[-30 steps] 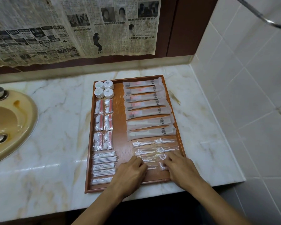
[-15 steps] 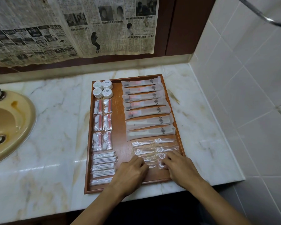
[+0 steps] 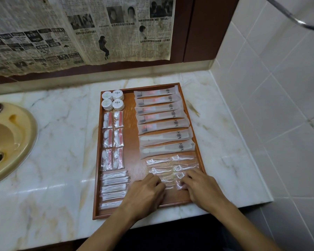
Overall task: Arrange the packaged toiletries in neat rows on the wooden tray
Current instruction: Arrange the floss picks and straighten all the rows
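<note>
Marble counter is carrying the wooden tray [image 3: 96,196] by the tiled corner. My left hand [image 3: 145,193] and right hand [image 3: 201,188] are pinching clear floss-pick packets [image 3: 168,179] at its near right corner, fingers curled, squaring them into rows under the toothbrush sleeves [image 3: 163,122].

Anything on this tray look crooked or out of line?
Mostly neat. The two lowest long sachets slant against the straighter ones above, and the clear floss packets near both hands sit in loose, uneven rows.

Wooden tray [image 3: 130,138] sits flat, packed: round soaps [image 3: 112,100] far-left, long sachets [image 3: 161,120] stacked right, clear floss-pick packets [image 3: 170,165] near, cotton swabs [image 3: 114,187] near-left.
</note>
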Tool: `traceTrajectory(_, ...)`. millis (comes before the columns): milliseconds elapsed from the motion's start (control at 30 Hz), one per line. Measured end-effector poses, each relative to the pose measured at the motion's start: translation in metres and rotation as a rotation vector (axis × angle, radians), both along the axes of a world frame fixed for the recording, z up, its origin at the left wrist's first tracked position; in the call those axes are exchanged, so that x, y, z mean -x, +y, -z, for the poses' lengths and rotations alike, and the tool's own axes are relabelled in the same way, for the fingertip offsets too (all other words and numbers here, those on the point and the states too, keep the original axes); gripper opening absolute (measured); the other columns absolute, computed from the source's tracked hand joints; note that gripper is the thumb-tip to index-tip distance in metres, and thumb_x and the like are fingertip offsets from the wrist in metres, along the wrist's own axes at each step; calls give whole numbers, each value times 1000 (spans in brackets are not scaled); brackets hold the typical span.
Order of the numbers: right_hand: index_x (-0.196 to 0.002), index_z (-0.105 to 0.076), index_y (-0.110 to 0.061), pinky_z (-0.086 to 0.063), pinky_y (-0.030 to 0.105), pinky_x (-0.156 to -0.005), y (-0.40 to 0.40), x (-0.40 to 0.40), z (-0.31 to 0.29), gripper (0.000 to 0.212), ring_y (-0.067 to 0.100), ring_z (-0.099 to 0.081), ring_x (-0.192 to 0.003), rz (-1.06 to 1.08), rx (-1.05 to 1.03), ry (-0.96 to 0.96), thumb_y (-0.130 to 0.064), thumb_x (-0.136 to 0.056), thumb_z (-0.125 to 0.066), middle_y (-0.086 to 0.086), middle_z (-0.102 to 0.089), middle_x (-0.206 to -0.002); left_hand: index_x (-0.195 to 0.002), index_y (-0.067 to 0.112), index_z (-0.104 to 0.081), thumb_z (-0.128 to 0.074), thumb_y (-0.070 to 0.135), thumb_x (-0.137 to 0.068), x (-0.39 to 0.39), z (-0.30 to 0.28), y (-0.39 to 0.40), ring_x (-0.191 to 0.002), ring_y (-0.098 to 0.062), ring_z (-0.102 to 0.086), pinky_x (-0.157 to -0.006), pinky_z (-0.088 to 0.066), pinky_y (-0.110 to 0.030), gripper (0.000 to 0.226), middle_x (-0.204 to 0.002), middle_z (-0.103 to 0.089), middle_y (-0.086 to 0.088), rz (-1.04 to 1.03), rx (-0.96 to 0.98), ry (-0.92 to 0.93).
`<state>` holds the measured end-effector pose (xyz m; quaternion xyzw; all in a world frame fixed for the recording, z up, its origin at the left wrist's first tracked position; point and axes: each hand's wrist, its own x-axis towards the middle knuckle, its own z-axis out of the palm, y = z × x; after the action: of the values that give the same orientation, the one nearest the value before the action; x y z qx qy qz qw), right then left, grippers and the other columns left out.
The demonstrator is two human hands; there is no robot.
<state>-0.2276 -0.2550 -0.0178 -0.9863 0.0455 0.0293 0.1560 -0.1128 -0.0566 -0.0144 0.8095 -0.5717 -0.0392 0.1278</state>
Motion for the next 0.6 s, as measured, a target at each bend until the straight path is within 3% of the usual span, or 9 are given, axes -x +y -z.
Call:
traceTrajectory(133,-88,-69,-25,-50,26,-56,-13,-12,-16,7,10,-58,-89,49,-98,4,-23,-81,-68,-13,-58,-89,-81,22,-63,-52,37,-95,-20,-8,-12,-77,-16,-54,-44,-44,-31,23,-82,-57,6,-30,53,22)
traceTrajectory(200,-102,-68,-26,-46,24,-73,-27,-26,-26,16,6,-51,-102,112,-122,29,-27,-92,-56,-14,-58,-103,-83,22,-65,-51,38,-96,-40,-11,-27,-76,-15,-55,-45,-46,-32,25,-84,-58,6,-52,62,22)
traceTrajectory(267,-110,-66,-27,-41,23,-80,-45,-42,-33,21,5,-46,-106,169,-138,13,-31,-96,-50,-15,-57,-110,-85,22,-67,-48,39,-96,-62,-17,-47,-74,-14,-56,-49,-49,-28,28,-84,-60,6,-65,58,23)
traceTrajectory(367,-110,-65,-27,-42,28,-81,-75,-70,-42,22,8,-47,-107,261,-134,14,-32,-97,-49,-12,-58,-108,-87,24,-69,-52,38,-93,-95,-31,-79,-73,-13,-58,-51,-39,-19,23,-84,-63,5,-94,52,-29)
traceTrajectory(433,-108,-65,-28,-41,28,-77,-97,-88,-45,21,9,-50,-104,317,-128,25,-32,-97,-47,-11,-58,-106,-90,24,-68,-52,39,-93,-119,-40,-101,-79,-16,-60,-49,-42,-26,22,-87,-63,4,-117,28,-63)
traceTrajectory(600,-108,-65,-26,-38,26,-73,-146,-139,-43,22,13,-54,-101,426,-89,42,-29,-98,-46,-8,-58,-108,-106,20,-68,-48,39,-97,-176,-58,-159,-97,-24,-60,-66,-49,-35,29,-102,-65,-2,-218,-25,-54)
